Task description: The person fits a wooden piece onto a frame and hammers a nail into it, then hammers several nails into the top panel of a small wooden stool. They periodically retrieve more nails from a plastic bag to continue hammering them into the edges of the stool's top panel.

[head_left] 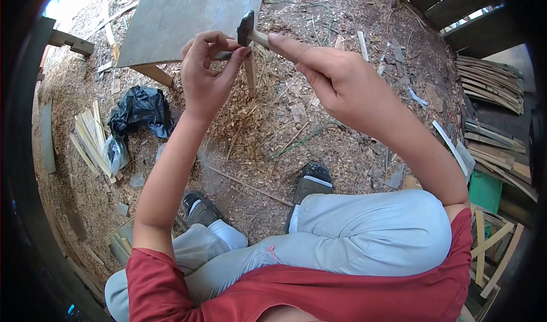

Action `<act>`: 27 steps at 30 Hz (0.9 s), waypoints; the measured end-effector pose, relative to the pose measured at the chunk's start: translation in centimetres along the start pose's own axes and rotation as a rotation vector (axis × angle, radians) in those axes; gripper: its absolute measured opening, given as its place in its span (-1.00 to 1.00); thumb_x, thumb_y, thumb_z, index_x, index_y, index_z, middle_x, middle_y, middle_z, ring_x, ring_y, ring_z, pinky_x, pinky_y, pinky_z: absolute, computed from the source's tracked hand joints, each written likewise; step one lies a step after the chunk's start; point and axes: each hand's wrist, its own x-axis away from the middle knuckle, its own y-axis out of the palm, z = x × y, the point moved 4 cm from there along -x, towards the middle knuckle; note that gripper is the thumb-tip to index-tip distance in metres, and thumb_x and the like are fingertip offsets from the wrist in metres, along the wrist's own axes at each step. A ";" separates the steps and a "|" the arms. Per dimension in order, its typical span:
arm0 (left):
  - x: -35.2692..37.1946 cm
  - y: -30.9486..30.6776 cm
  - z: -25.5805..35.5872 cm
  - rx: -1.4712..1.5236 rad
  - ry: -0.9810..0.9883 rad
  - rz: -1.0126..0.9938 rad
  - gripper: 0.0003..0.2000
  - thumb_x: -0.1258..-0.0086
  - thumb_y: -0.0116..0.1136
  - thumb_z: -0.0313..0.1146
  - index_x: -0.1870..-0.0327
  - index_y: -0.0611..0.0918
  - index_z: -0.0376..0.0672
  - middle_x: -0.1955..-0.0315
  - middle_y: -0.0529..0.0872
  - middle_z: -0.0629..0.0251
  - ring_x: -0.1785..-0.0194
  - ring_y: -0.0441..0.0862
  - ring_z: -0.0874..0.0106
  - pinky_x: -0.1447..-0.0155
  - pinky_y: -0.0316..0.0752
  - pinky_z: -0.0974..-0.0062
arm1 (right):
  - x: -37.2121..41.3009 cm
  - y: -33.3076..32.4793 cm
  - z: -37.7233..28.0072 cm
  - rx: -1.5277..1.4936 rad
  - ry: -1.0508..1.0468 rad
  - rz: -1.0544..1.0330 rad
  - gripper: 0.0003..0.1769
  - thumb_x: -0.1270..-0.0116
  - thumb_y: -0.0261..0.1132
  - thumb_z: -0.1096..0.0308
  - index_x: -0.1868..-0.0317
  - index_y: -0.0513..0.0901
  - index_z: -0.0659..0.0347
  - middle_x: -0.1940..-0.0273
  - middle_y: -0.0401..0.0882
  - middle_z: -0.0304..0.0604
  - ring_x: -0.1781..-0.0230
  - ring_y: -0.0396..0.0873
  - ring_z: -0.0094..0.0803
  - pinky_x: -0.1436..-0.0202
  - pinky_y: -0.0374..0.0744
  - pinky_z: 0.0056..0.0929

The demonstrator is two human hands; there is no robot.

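A hammer [245,29] with a dark metal head and a pale wooden handle is gripped in my right hand [337,76], the index finger stretched along the handle. Its head is right by the fingertips of my left hand [206,77], over the corner of a grey-topped wooden table [182,23]. The thumb and fingers of my left hand are curled into a pinch at the table's edge. What lies between them is too small and hidden to name. A wooden table leg [250,77] shows below the hands.
Wood chips and scraps cover the ground. A black plastic bag [141,111] lies at left beside a bundle of thin wood strips [91,140]. Stacked slats [490,85] and a green object [485,190] are at right. My sandalled feet [312,182] are below the table.
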 end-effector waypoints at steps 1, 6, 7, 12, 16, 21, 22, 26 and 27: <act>-0.1 0.1 0.0 0.000 0.001 -0.001 -0.67 -0.48 0.41 -0.60 -0.12 0.50 -0.26 0.05 0.82 0.17 -0.09 0.81 0.45 -0.20 0.71 0.51 | 0.1 0.4 0.3 0.033 0.001 -0.050 -0.44 -0.49 0.25 0.55 -0.48 0.61 0.05 0.03 0.79 0.15 0.13 0.80 0.01 0.06 0.71 -0.11; -0.1 0.0 -0.2 -0.044 0.112 0.021 -0.65 -0.44 0.47 -0.56 -0.12 0.53 -0.25 0.05 0.81 0.24 -0.06 0.83 0.48 -0.20 0.65 0.55 | -0.3 -1.7 -1.5 -0.016 0.033 0.075 -0.44 -0.54 0.21 0.56 -0.50 0.61 0.03 -0.09 0.79 0.07 0.06 0.80 -0.14 -0.01 0.70 -0.21; -0.1 0.0 -0.1 -0.042 0.113 0.022 -0.65 -0.44 0.47 -0.56 -0.12 0.53 -0.25 0.05 0.81 0.24 -0.06 0.83 0.48 -0.20 0.65 0.55 | -0.3 -2.0 -1.6 -0.049 0.051 0.109 -0.44 -0.60 0.18 0.57 -0.53 0.60 0.00 -0.23 0.79 -0.03 -0.03 0.81 -0.29 -0.07 0.69 -0.32; 0.0 0.0 0.4 -0.040 0.051 0.050 -0.67 -0.43 0.49 -0.53 -0.09 0.58 -0.21 0.07 0.84 0.29 -0.06 0.81 0.49 -0.25 0.56 0.53 | 0.5 0.3 -0.1 0.058 -0.007 -0.011 -0.38 -0.47 0.24 0.56 -0.51 0.59 -0.01 0.24 0.73 0.10 0.23 0.74 -0.01 0.11 0.69 -0.10; -0.1 0.0 0.3 -0.049 0.059 0.024 -0.65 -0.42 0.50 -0.54 -0.10 0.57 -0.23 0.05 0.82 0.28 -0.06 0.81 0.50 -0.21 0.60 0.54 | 0.2 -0.7 -0.9 0.009 0.027 0.037 -0.43 -0.58 0.19 0.59 -0.53 0.59 0.01 -0.25 0.79 -0.08 0.11 0.75 -0.34 -0.03 0.67 -0.36; -0.1 0.0 0.4 -0.006 0.064 0.027 -0.65 -0.42 0.49 -0.56 -0.10 0.56 -0.27 0.03 0.79 0.24 -0.05 0.83 0.48 -0.18 0.65 0.56 | 0.5 0.0 -0.6 0.027 0.067 0.008 -0.41 -0.55 0.22 0.56 -0.54 0.58 0.00 0.01 0.76 0.02 0.19 0.73 -0.18 0.06 0.66 -0.22; -0.2 0.0 0.4 -0.008 0.064 0.030 -0.65 -0.42 0.49 -0.56 -0.10 0.56 -0.27 0.03 0.79 0.24 -0.05 0.83 0.48 -0.18 0.65 0.56 | 0.6 0.6 -0.3 0.091 0.052 -0.066 -0.39 -0.51 0.24 0.55 -0.54 0.57 -0.01 0.25 0.73 0.11 0.25 0.73 -0.01 0.12 0.67 -0.10; -0.2 0.1 0.2 -0.022 0.075 0.022 -0.66 -0.42 0.48 -0.57 -0.10 0.56 -0.28 0.03 0.78 0.23 -0.04 0.84 0.48 -0.15 0.69 0.55 | 0.3 -0.6 -1.4 0.055 0.007 0.030 -0.38 -0.51 0.24 0.54 -0.54 0.56 -0.01 0.23 0.73 0.11 0.24 0.73 -0.01 0.10 0.67 -0.08; -0.1 0.2 0.2 -0.035 0.071 0.013 -0.66 -0.42 0.48 -0.57 -0.10 0.56 -0.29 0.03 0.77 0.23 -0.03 0.84 0.48 -0.14 0.71 0.55 | 0.2 -1.0 -1.8 0.004 0.019 0.088 -0.39 -0.53 0.23 0.56 -0.54 0.57 -0.02 0.05 0.78 0.03 0.27 0.68 -0.17 0.09 0.65 -0.20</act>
